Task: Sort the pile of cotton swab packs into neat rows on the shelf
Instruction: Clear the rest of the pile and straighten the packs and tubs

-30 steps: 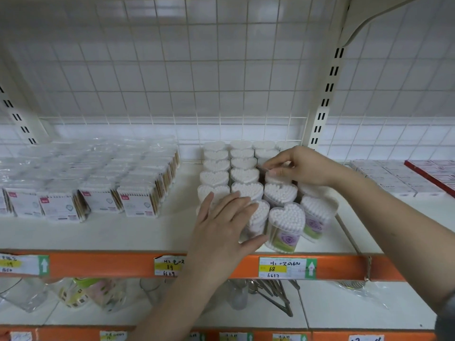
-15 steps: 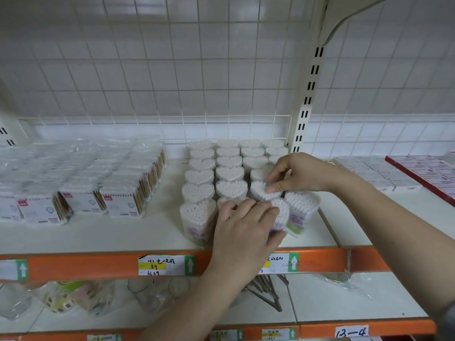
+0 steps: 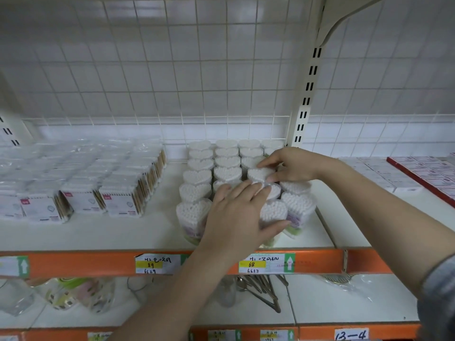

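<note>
Heart-shaped clear packs of white cotton swabs (image 3: 197, 177) stand upright in rows on the white shelf (image 3: 152, 232), running from the front edge back to the wire grid. My left hand (image 3: 236, 215) lies flat over the front packs of the middle rows, its thumb against the side of a front pack (image 3: 273, 212). My right hand (image 3: 293, 166) pinches the top of one pack (image 3: 259, 174) in the third row with fingers and thumb. Two packs (image 3: 296, 203) stand at the front right, slightly out of line.
Flat rectangular packs of wooden-stick swabs (image 3: 118, 190) fill the shelf's left side. Boxed goods (image 3: 384, 175) lie right of the cream upright post (image 3: 307, 94). The orange shelf lip (image 3: 73, 264) carries price labels. Metal tongs (image 3: 263, 291) and plastic cups (image 3: 73, 296) sit on the shelf below.
My left hand has slid from the front-left packs to the front of the middle rows. My right hand has shifted forward along the third row to a nearer pack.
</note>
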`<action>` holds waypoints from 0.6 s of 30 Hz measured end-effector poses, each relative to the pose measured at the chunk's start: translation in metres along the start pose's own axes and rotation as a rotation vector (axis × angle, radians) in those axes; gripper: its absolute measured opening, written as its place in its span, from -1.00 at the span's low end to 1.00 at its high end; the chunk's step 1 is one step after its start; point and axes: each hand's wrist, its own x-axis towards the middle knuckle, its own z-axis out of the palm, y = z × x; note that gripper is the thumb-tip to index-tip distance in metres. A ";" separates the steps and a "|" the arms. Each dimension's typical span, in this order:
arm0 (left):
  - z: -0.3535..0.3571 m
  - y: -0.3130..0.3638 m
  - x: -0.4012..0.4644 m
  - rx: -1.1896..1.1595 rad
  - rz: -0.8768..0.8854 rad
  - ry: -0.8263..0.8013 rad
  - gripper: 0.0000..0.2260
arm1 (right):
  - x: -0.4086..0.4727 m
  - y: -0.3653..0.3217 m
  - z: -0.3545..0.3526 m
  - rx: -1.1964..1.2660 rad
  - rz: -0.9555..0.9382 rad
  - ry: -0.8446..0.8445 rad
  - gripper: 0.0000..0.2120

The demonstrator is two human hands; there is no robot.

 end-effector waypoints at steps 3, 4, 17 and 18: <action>0.004 -0.001 0.008 0.064 0.030 -0.071 -0.36 | 0.001 0.002 0.001 -0.013 0.006 0.025 -0.59; 0.006 0.001 0.008 0.065 0.032 -0.064 -0.37 | 0.002 0.002 0.002 -0.017 0.006 0.042 -0.61; 0.013 0.004 -0.003 0.050 -0.023 0.043 -0.38 | 0.004 0.000 0.004 0.054 -0.022 0.097 -0.62; 0.013 0.003 -0.005 0.046 -0.006 0.059 -0.39 | 0.004 -0.001 0.004 0.053 -0.031 0.085 -0.60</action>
